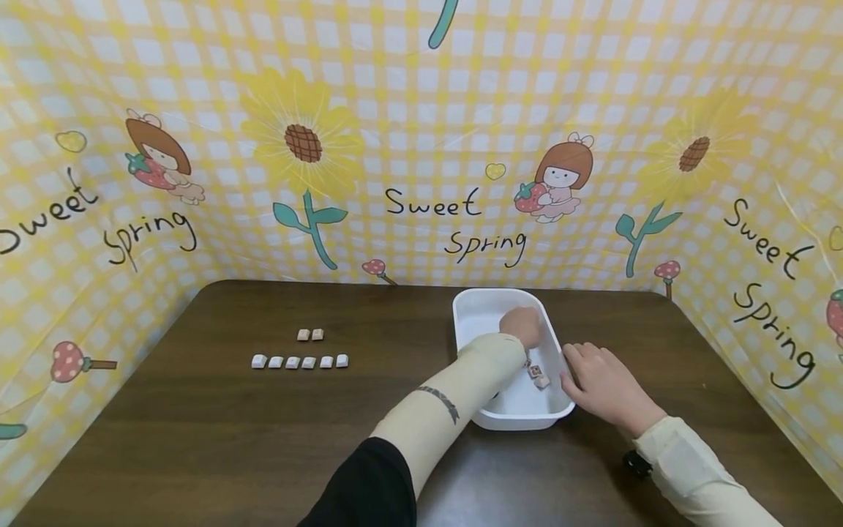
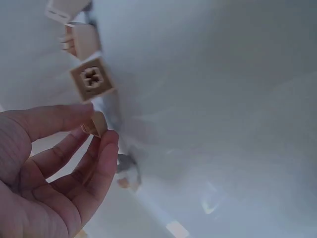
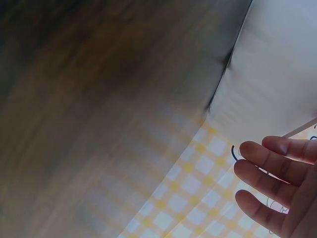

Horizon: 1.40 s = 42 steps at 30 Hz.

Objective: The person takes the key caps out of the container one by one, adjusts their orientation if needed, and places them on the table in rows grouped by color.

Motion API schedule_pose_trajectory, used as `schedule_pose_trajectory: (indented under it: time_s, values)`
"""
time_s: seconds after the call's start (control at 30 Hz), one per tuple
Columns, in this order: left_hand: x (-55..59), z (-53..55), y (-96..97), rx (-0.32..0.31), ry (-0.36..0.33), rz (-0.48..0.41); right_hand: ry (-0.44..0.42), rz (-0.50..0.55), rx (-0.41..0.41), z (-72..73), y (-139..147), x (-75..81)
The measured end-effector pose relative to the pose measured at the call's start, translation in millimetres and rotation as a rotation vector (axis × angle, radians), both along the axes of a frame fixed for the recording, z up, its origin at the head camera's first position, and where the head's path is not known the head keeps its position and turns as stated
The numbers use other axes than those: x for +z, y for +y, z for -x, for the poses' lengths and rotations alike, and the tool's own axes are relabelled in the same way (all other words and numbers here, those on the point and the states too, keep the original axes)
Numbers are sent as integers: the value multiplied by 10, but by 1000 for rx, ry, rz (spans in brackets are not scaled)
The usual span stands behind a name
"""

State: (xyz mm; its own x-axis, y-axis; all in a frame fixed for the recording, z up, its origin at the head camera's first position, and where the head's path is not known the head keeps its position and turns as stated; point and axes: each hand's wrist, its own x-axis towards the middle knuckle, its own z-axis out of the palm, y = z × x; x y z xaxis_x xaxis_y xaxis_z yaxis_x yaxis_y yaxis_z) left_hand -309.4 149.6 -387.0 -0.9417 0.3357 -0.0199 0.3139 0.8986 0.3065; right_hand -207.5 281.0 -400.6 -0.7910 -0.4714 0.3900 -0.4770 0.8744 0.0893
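My left hand (image 1: 520,326) reaches down inside a white plastic bin (image 1: 507,422). In the left wrist view, thumb and fingertips pinch a small beige keycap (image 2: 98,124). Close by, another keycap (image 2: 92,79) shows its hollow underside with a cross-shaped stem socket, and more keycaps (image 2: 84,39) lie along the bin's inside. Loose keycaps (image 1: 541,381) also show in the bin near its right wall in the head view. At the bin's right rim, my right hand (image 1: 606,384) rests with fingers extended, touching its outside and holding no object.
On the brown table (image 1: 197,439), left of the bin, several white keycaps (image 1: 292,362) form a straight row. Two pinkish keycaps (image 1: 310,334) sit side by side behind them. A yellow checked cloth (image 1: 408,132) hangs behind the table and along both sides.
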Motion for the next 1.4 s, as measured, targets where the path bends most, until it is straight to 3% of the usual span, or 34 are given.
schedule_pose_trajectory:
  time_s: [0.17, 0.27, 0.4, 0.57, 0.7, 0.83, 0.97, 1.1, 1.27, 1.33, 1.4]
  values:
    - [154, -21, -2, -60, 26, 12, -21, -8, -15, -6, -4, 16]
    - [373, -81, -34, -120, 36, 24, -31, -5, -22, -3, -6, 22]
    - [720, -191, -153, -207, -13, -44, -65, -1, -36, 3, -13, 14]
    - [1099, -364, -485, -292, -58, -199, -105, -12, -58, 12, -20, 0]
    - [1252, -489, -867, -382, -38, -278, -115, -13, -70, 14, -18, -5]
    - [1211, -599, -1281, -440, -2, -372, -115, -15, -80, 9, -19, 2]
    - [992, -735, -1652, -455, -1, -521, -113, -9, -83, -12, -31, 13]
    - [764, -919, -1933, -426, -99, -678, -111, -4, -80, -31, -36, 15]
    - [637, -1136, -2156, -372, -268, -863, -107, -9, -83, -20, -23, 1]
    - [619, -1195, -2214, -360, -300, -911, -97, -12, -77, -12, -16, -3]
    - [601, -1235, -2258, -361, -281, -925, -90, -13, -73, -7, -11, -6]
